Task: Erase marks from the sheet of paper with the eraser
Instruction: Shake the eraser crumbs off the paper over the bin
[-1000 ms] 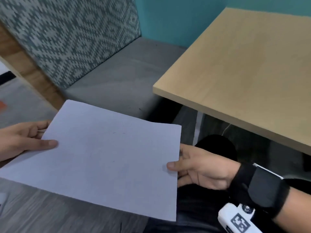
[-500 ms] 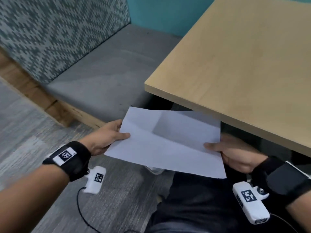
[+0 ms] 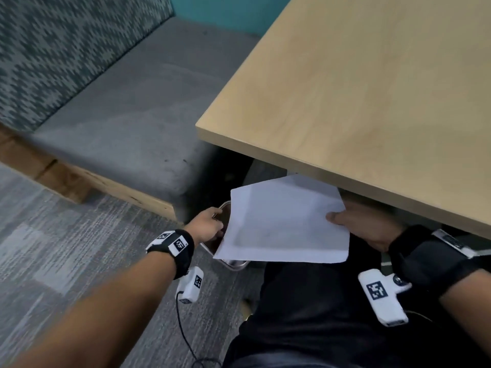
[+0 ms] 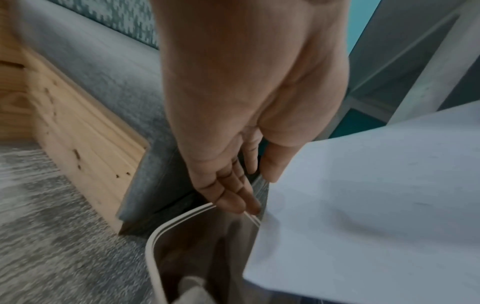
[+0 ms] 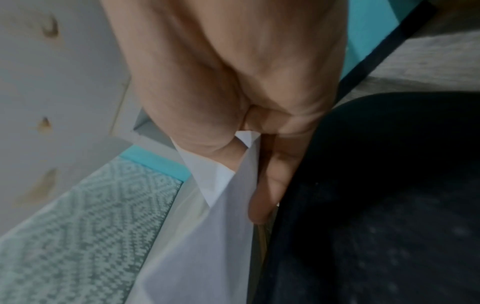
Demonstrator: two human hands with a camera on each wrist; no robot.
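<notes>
A white sheet of paper (image 3: 284, 224) hangs tilted below the table's near edge, over a metal bin. My right hand (image 3: 337, 217) pinches its right edge, thumb on top and fingers beneath; the right wrist view shows the paper (image 5: 228, 216) bent between thumb and fingers of that hand (image 5: 249, 164). My left hand (image 3: 212, 224) is at the sheet's left edge with straight fingers (image 4: 233, 197) pointing down at the bin's rim, holding nothing. In the left wrist view the paper (image 4: 376, 195) shows only faint marks. No eraser is in view.
The metal bin (image 3: 233, 264) stands on grey carpet between the bench and my leg, its rim (image 4: 153, 246) just under my left fingers. A light wooden table (image 3: 372, 88) overhangs on the right. A grey bench seat (image 3: 127, 115) on a wooden base lies to the left.
The sheet has gone down and to the right, under the table edge and over the bin. My left hand has let go of its left edge; the right hand still pinches it.
</notes>
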